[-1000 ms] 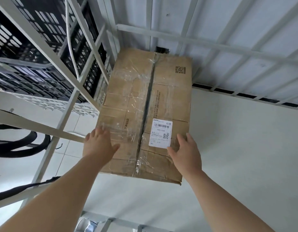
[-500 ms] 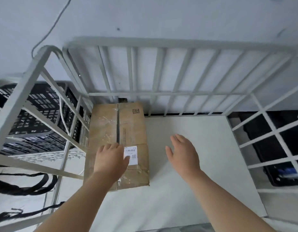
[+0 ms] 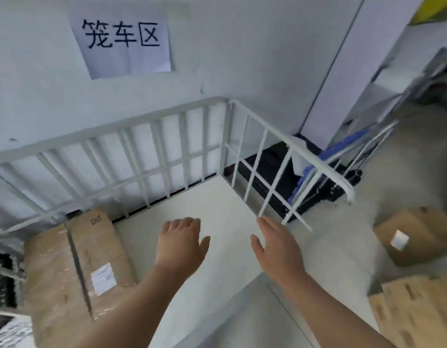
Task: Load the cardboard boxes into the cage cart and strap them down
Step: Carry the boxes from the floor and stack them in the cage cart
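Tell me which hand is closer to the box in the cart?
Left. The left hand hovers right of the box; the right hand is farther right, near the cart's side rail.

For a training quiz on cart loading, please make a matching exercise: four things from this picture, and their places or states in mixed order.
1. wrapped box
2. paper sign
3. plain box with white label
4. left hand

A. on the wall
B. open, holding nothing
C. inside the cage cart, left side
D. on the floor, right of the cart

Pairs: 1-C, 2-A, 3-D, 4-B
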{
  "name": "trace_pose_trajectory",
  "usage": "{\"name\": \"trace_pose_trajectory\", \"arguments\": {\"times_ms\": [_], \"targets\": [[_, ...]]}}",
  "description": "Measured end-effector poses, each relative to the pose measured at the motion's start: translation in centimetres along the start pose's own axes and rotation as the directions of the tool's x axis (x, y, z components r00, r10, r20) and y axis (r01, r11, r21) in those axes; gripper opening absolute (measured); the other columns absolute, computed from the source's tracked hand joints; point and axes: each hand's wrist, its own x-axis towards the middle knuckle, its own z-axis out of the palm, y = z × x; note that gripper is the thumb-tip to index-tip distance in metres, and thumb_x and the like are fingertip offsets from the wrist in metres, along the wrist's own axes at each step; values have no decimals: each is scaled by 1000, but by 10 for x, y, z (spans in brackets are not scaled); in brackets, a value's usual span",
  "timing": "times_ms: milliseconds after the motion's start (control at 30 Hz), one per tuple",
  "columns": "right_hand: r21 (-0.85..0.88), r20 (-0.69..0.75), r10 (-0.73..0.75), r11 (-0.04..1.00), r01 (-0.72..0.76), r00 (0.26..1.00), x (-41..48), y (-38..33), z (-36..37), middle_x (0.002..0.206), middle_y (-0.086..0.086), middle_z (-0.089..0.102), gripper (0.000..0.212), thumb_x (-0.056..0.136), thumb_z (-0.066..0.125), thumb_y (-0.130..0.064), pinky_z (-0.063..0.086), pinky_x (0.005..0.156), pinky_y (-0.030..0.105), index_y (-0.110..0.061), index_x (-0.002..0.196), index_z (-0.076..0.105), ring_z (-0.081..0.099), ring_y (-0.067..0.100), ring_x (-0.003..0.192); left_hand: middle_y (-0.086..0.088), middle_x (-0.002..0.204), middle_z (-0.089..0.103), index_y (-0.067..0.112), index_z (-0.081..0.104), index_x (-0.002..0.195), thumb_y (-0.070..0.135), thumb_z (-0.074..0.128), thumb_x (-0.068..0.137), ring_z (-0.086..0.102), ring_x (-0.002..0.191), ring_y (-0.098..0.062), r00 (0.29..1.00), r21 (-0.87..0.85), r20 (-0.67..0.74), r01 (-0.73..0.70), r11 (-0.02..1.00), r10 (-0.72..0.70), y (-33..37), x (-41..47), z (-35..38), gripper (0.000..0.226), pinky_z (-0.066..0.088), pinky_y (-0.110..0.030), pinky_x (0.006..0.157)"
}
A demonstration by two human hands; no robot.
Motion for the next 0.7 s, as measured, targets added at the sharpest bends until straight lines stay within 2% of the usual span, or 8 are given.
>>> {"name": "trace_pose_trajectory", "arguments": {"times_ms": [200, 300, 400, 500, 600, 700], "targets": [[-23, -93, 240, 970, -243, 966, -101, 150, -77, 135, 4, 52, 46, 96, 41, -35, 38, 105, 29, -11, 134, 49, 46, 18, 124, 7, 120, 61, 25, 56, 119, 51, 40, 92, 55, 112, -21, 954, 4, 42, -298, 955, 298, 196, -10, 9, 40, 34, -34, 101], [-41, -134, 393, 915, -402, 910, -163, 215, -104, 146, 0, 44, 51, 98, 37, -38, 29, 111, 26, -14, 143, 40, 38, 14, 133, 8, 116, 61, 26, 57, 114, 50, 40, 91, 56, 109, -20, 895, 2, 72, -442, 897, 440, 290, -25, 21, 37, 35, -33, 99], [-24, -172, 519, 847, -530, 837, -226, 268, -125, 147, -1, 42, 51, 98, 36, -39, 27, 112, 26, -16, 144, 40, 36, 13, 135, 7, 121, 60, 24, 56, 119, 51, 41, 92, 55, 112, -20, 811, -22, 101, -577, 817, 576, 375, -44, 36, 41, 35, -34, 100], [14, -200, 645, 754, -656, 737, -286, 309, -139, 147, -2, 42, 50, 98, 37, -38, 27, 113, 28, -17, 143, 40, 34, 14, 137, 6, 123, 59, 23, 54, 124, 50, 39, 93, 54, 112, -19, 701, -24, 125, -705, 709, 702, 446, -68, 52, 43, 33, -32, 100], [65, -228, 767, 627, -776, 600, -337, 334, -145, 143, -2, 46, 47, 97, 37, -39, 34, 109, 28, -18, 138, 45, 39, 14, 132, 6, 126, 58, 23, 53, 128, 50, 37, 94, 53, 115, -18, 575, -18, 183, -809, 587, 798, 505, -89, 68, 46, 32, -32, 101], [143, -251, 860, 487, -862, 444, -378, 347, -147, 140, 1, 50, 45, 96, 44, -35, 35, 107, 28, -15, 136, 49, 43, 18, 129, 7, 126, 58, 23, 52, 127, 51, 37, 94, 53, 115, -18, 463, -13, 219, -879, 477, 859, 550, -106, 85, 46, 33, -32, 101]]}}
